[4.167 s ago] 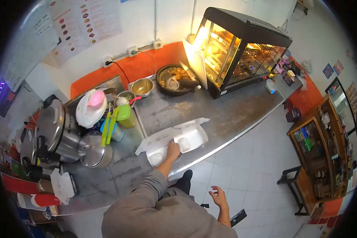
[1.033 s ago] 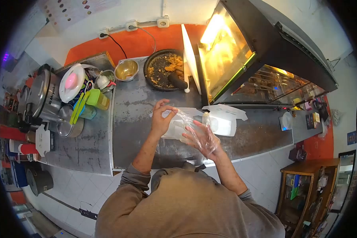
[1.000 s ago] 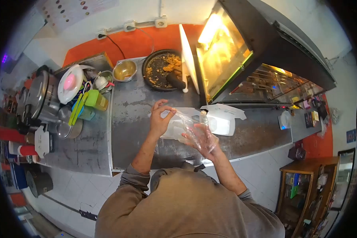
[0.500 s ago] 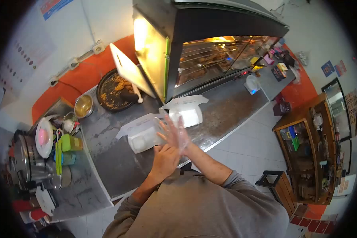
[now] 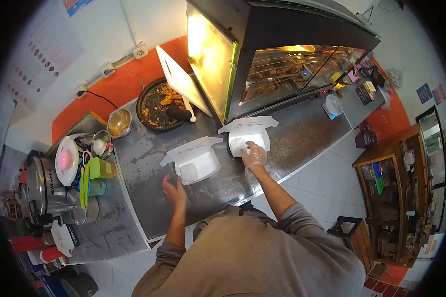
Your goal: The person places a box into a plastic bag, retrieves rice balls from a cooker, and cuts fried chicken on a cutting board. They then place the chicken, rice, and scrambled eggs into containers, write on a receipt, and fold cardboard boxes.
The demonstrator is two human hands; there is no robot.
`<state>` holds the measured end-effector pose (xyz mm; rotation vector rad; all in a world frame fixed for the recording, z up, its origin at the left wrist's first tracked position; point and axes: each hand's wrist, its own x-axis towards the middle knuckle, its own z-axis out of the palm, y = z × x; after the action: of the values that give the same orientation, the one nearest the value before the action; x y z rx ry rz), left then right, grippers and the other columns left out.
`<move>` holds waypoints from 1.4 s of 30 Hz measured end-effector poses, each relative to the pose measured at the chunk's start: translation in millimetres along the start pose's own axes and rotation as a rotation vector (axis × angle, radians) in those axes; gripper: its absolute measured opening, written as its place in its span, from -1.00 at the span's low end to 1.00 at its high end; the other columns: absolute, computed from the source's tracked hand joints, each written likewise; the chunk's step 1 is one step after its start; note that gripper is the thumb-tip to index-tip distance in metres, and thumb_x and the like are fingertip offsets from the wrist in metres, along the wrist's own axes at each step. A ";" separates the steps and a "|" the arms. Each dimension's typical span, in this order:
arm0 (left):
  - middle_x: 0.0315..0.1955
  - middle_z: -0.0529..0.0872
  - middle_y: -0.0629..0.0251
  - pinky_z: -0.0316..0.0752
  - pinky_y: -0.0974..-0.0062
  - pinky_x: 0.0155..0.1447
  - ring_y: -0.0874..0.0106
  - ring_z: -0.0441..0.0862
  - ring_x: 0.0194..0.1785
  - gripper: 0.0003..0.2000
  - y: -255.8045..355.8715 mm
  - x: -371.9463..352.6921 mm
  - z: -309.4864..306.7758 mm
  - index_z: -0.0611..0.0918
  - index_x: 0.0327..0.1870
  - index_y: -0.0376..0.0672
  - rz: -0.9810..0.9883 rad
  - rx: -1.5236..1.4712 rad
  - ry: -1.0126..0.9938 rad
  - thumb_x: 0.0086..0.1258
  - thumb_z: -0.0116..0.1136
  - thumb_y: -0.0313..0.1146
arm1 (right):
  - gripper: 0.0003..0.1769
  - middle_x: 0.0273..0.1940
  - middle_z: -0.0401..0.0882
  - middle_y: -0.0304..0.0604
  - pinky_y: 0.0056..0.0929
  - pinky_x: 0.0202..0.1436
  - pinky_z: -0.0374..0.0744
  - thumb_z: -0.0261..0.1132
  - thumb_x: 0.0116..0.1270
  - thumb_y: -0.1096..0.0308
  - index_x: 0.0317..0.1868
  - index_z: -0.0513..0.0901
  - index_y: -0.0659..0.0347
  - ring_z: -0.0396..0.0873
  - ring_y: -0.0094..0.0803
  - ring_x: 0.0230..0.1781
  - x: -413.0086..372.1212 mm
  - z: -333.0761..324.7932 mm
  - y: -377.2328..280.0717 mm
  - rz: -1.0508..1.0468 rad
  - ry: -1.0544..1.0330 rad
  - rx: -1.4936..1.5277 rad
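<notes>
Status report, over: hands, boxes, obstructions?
Gloved right hand at right box; bare left hand beside left box. Both boxes open. Nothing visibly in the way.

The left hand (image 5: 175, 191) and right hand (image 5: 255, 157) have separated.

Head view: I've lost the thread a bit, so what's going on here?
A person's right hand, in a clear plastic glove, is at the right white box, its fingers beside a pale mound; whether they grip it is unclear. The left hand is open and holds nothing, near the left white box, which has a similar mound inside. Both boxes lie open on the metal counter.
</notes>
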<state>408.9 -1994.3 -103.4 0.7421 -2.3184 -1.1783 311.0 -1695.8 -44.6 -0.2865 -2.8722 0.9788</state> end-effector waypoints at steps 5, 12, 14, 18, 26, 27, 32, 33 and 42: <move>0.14 0.54 -0.08 0.28 0.36 0.32 0.12 0.47 0.24 -0.49 -69.4 49.5 35.2 0.49 0.18 -0.37 -0.417 -0.443 -0.416 0.33 0.20 -0.18 | -0.26 0.03 0.62 0.06 -0.18 0.18 0.46 -0.01 0.32 -0.30 0.13 0.52 0.23 0.55 0.00 0.09 16.0 19.7 -35.6 0.022 -0.455 -0.353; -0.18 0.70 0.02 0.66 0.33 -0.29 0.23 0.70 -0.19 -0.60 -44.8 -7.9 153.7 0.46 0.21 -0.38 0.013 -0.117 -0.721 0.48 -0.02 -0.28 | -0.54 -0.08 0.66 0.00 -0.16 0.04 0.57 0.11 0.25 0.30 0.18 0.51 0.12 0.64 -0.07 -0.05 39.4 32.3 51.4 -0.193 -0.398 -0.477; -0.12 0.69 0.07 0.66 0.29 -0.21 0.29 0.70 -0.15 -0.66 -15.3 -40.1 184.1 0.53 0.14 -0.30 0.148 -0.040 -0.636 0.45 0.04 -0.29 | -0.53 -0.11 0.67 -0.05 -0.12 -0.03 0.58 0.11 0.23 0.35 0.19 0.51 0.06 0.63 -0.09 -0.07 55.1 -1.3 92.0 -0.107 -0.360 -0.502; -0.19 0.59 0.16 0.44 0.31 0.06 0.25 0.53 -0.07 -0.81 83.7 -72.7 238.0 0.55 -0.04 -0.17 -0.268 -0.375 -0.235 0.38 0.06 -0.38 | -0.51 -0.26 0.62 -0.14 -0.16 -0.08 0.55 0.15 0.21 0.41 0.20 0.51 0.09 0.57 -0.17 -0.20 112.8 -26.5 301.7 -0.137 -0.117 -0.052; -0.19 0.72 0.09 0.44 0.44 0.03 0.38 0.63 -0.09 -0.52 237.3 265.0 46.4 0.66 -0.05 -0.33 -0.049 -0.097 -0.203 0.42 0.07 0.02 | -0.73 -0.23 0.65 0.00 -0.04 -0.06 0.57 0.18 0.27 0.24 -0.09 0.55 0.18 0.62 0.00 -0.16 166.9 -158.8 300.6 -0.090 -0.124 -0.553; -0.29 0.75 0.10 0.48 0.46 -0.06 0.43 0.67 -0.21 -0.52 269.9 274.4 37.7 0.70 -0.15 -0.35 -0.065 0.014 -0.393 0.42 0.06 0.01 | -0.79 -0.34 0.64 0.02 -0.12 -0.19 0.60 0.24 0.25 0.22 -0.24 0.62 0.18 0.64 -0.01 -0.28 167.1 -171.2 286.3 -0.070 -0.083 -0.624; -0.54 0.71 0.04 0.51 0.40 -0.23 0.31 0.70 -0.37 -0.66 242.9 321.7 92.7 0.72 -0.34 -0.24 0.323 0.197 -0.326 0.35 0.11 -0.11 | -0.82 -0.41 0.60 0.04 -0.05 -0.30 0.54 0.29 0.16 0.29 -0.37 0.54 0.22 0.58 0.04 -0.40 159.1 -207.7 147.6 -0.066 0.325 -0.082; -0.54 0.70 0.02 0.50 0.38 -0.25 0.26 0.70 -0.37 -0.67 246.5 313.4 91.3 0.71 -0.35 -0.24 0.461 0.246 -0.287 0.33 0.13 -0.11 | -0.83 -0.45 0.57 0.03 -0.04 -0.33 0.52 0.31 0.14 0.30 -0.39 0.52 0.20 0.57 0.04 -0.42 157.0 -199.9 109.8 -0.302 0.313 0.011; -0.50 0.52 0.39 0.34 0.57 -0.26 0.59 0.42 -0.37 -0.72 307.0 85.6 -47.7 0.58 -0.37 -0.23 0.141 -0.156 -0.242 0.45 0.07 -0.19 | -0.83 -0.47 0.54 -0.17 -0.25 -0.42 0.51 0.31 0.14 0.28 -0.43 0.47 0.11 0.57 -0.19 -0.49 152.7 -106.4 -75.8 -0.819 0.343 -0.046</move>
<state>290.8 -1924.9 188.3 0.3916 -2.3895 -1.4309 166.4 -1659.8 90.1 0.6134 -2.3265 0.6153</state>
